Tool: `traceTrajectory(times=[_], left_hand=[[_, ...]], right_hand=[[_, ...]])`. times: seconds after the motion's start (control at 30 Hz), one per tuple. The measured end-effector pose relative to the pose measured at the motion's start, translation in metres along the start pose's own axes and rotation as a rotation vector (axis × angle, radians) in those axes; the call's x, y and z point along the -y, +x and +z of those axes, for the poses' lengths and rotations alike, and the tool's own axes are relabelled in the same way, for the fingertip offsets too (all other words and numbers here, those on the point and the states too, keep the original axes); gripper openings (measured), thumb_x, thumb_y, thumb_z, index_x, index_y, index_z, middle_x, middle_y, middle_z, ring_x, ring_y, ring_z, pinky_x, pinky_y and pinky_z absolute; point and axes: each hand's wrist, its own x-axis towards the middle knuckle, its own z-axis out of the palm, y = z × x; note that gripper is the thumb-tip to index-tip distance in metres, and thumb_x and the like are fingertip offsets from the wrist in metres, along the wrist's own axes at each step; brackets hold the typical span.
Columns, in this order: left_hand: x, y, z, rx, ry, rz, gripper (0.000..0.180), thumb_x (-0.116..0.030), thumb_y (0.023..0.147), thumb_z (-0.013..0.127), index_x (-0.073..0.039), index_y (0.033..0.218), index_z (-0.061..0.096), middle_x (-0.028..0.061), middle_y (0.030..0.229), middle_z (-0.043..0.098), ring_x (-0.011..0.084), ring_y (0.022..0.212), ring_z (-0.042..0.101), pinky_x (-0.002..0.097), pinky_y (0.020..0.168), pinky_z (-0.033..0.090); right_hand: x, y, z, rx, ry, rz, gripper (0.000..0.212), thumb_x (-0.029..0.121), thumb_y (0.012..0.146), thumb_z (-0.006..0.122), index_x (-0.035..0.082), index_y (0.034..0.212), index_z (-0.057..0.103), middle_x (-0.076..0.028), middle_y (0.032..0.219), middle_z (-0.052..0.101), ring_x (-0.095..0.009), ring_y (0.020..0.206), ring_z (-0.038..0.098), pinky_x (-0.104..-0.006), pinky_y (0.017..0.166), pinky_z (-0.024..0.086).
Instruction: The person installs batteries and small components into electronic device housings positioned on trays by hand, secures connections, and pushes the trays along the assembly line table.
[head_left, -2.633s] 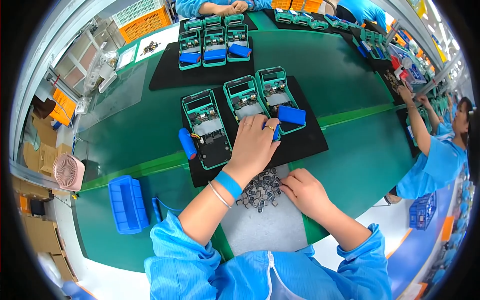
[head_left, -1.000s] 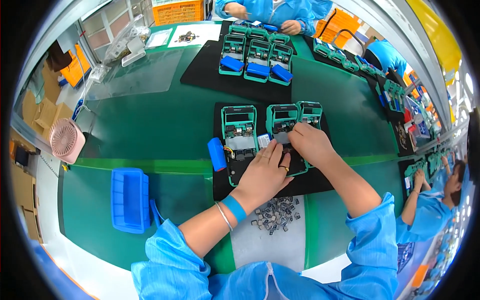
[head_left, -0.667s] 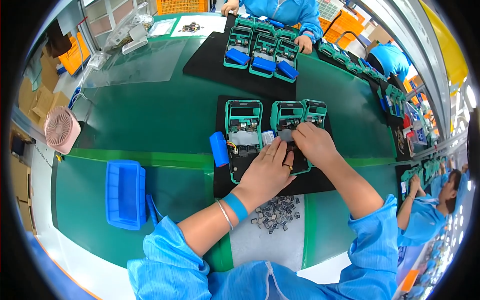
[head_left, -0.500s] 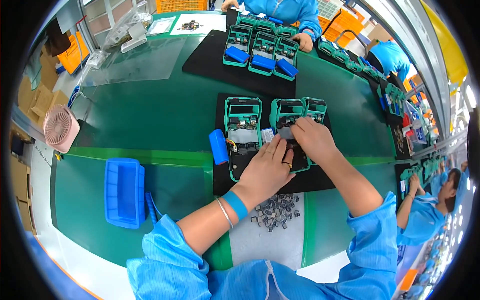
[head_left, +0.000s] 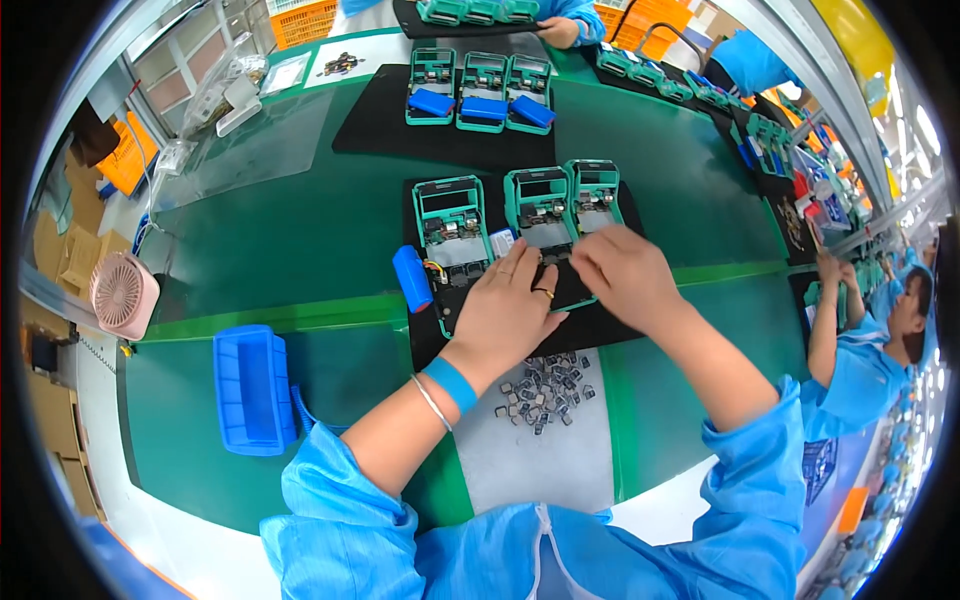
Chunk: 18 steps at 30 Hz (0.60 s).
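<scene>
Three green-rimmed device housings with exposed circuit boards lie on a black mat [head_left: 425, 350]: a left housing [head_left: 455, 250], a middle housing [head_left: 548, 234] and a right housing [head_left: 596, 190]. My left hand [head_left: 505, 300] rests over the lower part of the middle one, fingers stretched out. Just right of it, my right hand [head_left: 630, 280] is closed, its fingertips pinched together above the lower edges of the middle and right housings. Whatever is in that pinch is hidden. A blue battery pack [head_left: 411, 280] on wires lies beside the left housing. A white-labelled piece [head_left: 501, 242] sits between the left and middle housings.
Small dark parts [head_left: 545, 390] lie heaped on a grey sheet [head_left: 530, 470] before me. A blue bin [head_left: 250, 390] and pink fan [head_left: 124, 295] stand at left. Across the bench, three housings with blue packs [head_left: 484, 106] lie on another mat; a co-worker's hand [head_left: 560, 32] grips a loaded board.
The view has shifted slightly. My right hand has drawn back from inside the middle housing to its lower right side. Across the bench, the co-worker's board with housings has moved farther away.
</scene>
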Motion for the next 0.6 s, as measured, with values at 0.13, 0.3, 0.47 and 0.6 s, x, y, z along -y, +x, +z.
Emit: traceTrajectory(times=[0.13,0.3,0.47,0.6], left_hand=[[0.003,-0.001,-0.006,-0.016,-0.014,0.028,0.048,-0.034,0.08,0.076,-0.004,0.117,0.068,0.0168,0.126,0.058,0.0369,0.126,0.055,0.0434,0.098,0.051],[-0.005,0.018,-0.022,0.109,-0.015,-0.008,0.052,-0.038,0.084,0.073,-0.005,0.123,0.065,0.0204,0.134,0.052,0.0398,0.134,0.045,0.0461,0.105,0.044],[-0.032,0.062,-0.016,0.098,-0.067,0.101,0.053,-0.033,0.086,0.071,-0.006,0.13,0.06,0.0223,0.139,0.048,0.0408,0.133,0.044,0.0469,0.108,0.039],[-0.043,0.094,0.017,0.077,0.013,0.101,0.052,-0.031,0.083,0.074,-0.007,0.128,0.062,0.0173,0.117,0.057,0.0392,0.11,0.057,0.0477,0.091,0.048]], right_hand=[[0.028,-0.068,-0.025,0.171,0.165,-0.026,0.009,0.009,0.081,0.07,0.008,0.086,0.062,-0.006,0.084,0.061,-0.027,0.081,0.063,-0.0379,0.068,0.054],[0.025,-0.104,-0.011,0.207,0.034,-0.108,0.011,0.01,0.072,0.066,0.009,0.082,0.061,-0.004,0.081,0.059,-0.024,0.075,0.061,-0.0337,0.065,0.054],[0.025,-0.1,-0.004,0.223,-0.123,-0.223,0.008,0.014,0.067,0.063,0.009,0.073,0.06,-0.004,0.074,0.058,-0.021,0.071,0.06,-0.0323,0.062,0.053],[0.038,-0.09,0.001,0.275,-0.208,-0.27,0.006,0.014,0.066,0.063,0.009,0.069,0.063,-0.005,0.068,0.059,-0.021,0.069,0.063,-0.0308,0.057,0.054]])
